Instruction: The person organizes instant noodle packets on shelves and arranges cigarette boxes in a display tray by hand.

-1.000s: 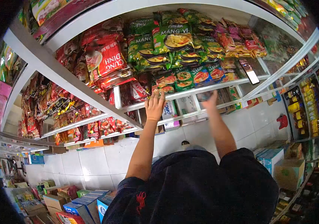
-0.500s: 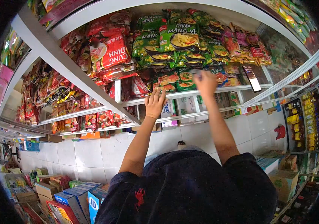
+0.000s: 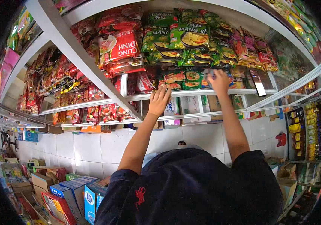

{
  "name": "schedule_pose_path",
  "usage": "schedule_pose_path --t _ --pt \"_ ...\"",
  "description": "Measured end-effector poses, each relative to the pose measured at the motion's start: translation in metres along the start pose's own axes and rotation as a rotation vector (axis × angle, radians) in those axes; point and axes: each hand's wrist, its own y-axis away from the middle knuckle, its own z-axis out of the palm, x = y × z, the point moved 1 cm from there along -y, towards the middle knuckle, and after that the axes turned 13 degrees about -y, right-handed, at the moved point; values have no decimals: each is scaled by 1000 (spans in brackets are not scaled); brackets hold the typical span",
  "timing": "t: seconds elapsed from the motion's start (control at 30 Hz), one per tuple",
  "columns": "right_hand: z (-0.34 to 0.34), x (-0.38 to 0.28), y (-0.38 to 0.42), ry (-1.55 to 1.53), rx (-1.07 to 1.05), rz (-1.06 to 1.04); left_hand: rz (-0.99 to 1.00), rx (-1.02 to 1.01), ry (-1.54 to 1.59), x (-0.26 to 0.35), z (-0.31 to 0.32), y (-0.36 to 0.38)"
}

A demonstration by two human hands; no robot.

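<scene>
Spanning nine through twelve to three o'clock: one white-framed shelving unit (image 3: 194,115), its glass shelves bearing packets.
Six o'clock: one dark shirt (image 3: 194,183), which the person is wearing, red emblem on the chest.
Between seven and eight o'clock: assorted cartons (image 3: 68,191), standing on the floor (image 3: 119,144).
Three o'clock: yellow-labelled bottles (image 3: 312,127), standing in rows.
Twelve to one o'clock: large green packets (image 3: 190,36), lying stacked.
Eleven o'clock: large red packets (image 3: 121,47), lying stacked beside the green.
One o'clock: small packets (image 3: 193,79), red and green, sitting along the front rail (image 3: 190,92).
Twelve o'clock, near centre: left hand (image 3: 160,98), lying open, palm down, fingers slightly apart and touching the front rail; nothing visible is being held.
Two o'clock: right hand (image 3: 218,80), partly closing, thumb and fingers gripping a grey object above the small packets.
Between two and three o'clock: one phone (image 3: 258,83), leaning over the rail, screen glowing.
Two o'clock, smallest: the grey object (image 3: 208,73), blurring; its kind is not showing clearly.
</scene>
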Motion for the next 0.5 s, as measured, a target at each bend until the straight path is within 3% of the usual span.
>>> schedule_pose_path --t 0.07,0.13,0.2,0.23,0.37,0.5 --pt "6 -46 -4 25 -54 24 -10 -1 10 1 3 0" --pt "34 -86 2 -103 -55 -112 -11 18 6 2 4 -1" --pt "45 -132 7 -148 -194 -111 -13 38 -2 1 6 1" --pt "54 -139 9 -193 -147 -202 -12 35 -5 0 6 0" --pt "44 -102 4 -205 -167 -144 -18 15 47 0 -5 -3" --pt "13 -53 3 -134 -74 -84 -2 -167 170 -10 -39 -7"
